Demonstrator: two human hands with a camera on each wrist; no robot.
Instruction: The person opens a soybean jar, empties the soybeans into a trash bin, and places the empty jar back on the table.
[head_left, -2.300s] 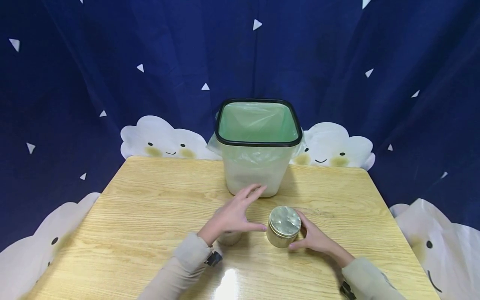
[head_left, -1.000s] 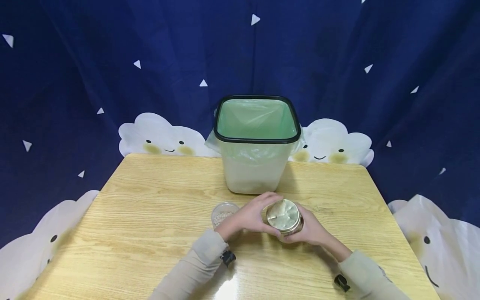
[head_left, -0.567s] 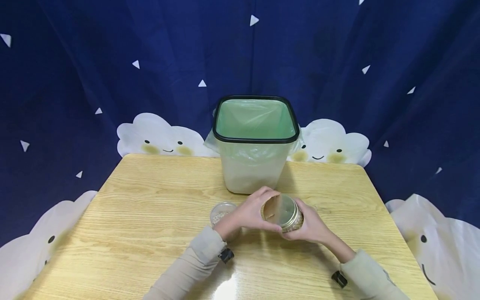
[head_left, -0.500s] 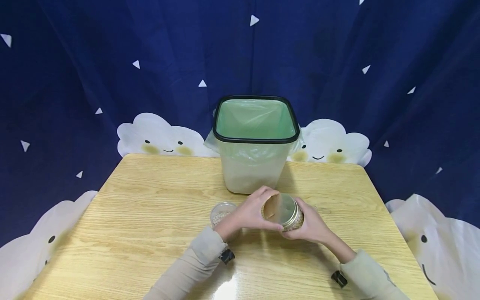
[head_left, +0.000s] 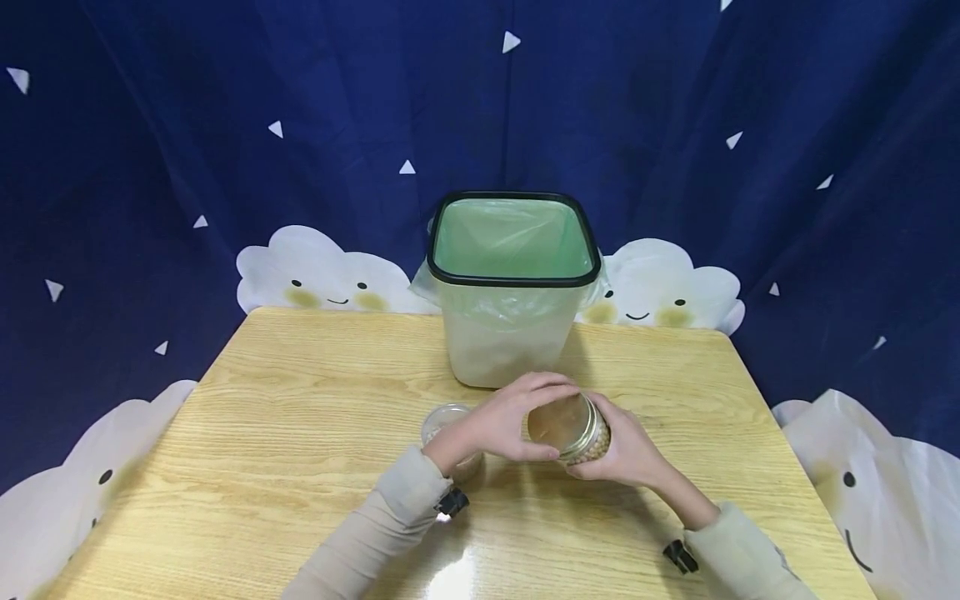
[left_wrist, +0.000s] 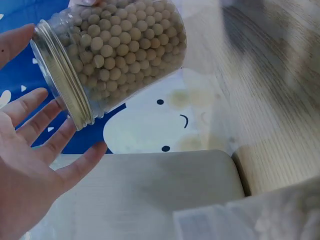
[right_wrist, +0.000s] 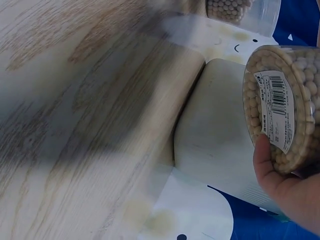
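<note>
My right hand (head_left: 626,446) grips a clear jar (head_left: 591,443) full of beige balls, tilted with its gold lid (head_left: 558,422) facing left. A barcode label (right_wrist: 276,107) is on the jar's base, near the right thumb. My left hand (head_left: 501,423) spans the lid, its thumb on one side of the rim and fingertips on the other, as the left wrist view shows. A second clear container (head_left: 444,414) with pale balls stands on the table, partly hidden behind my left wrist.
A pale bin (head_left: 506,333) with a black rim and a clear liner stands behind the hands on the wooden table (head_left: 315,392). A dark blue curtain (head_left: 337,108) with white cloud shapes hangs behind and at the sides.
The right hand has taken hold of the jar and tilted it, its lid turned left. The left hand has reached the lid; its fingertips have lately shifted round the rim.
</note>
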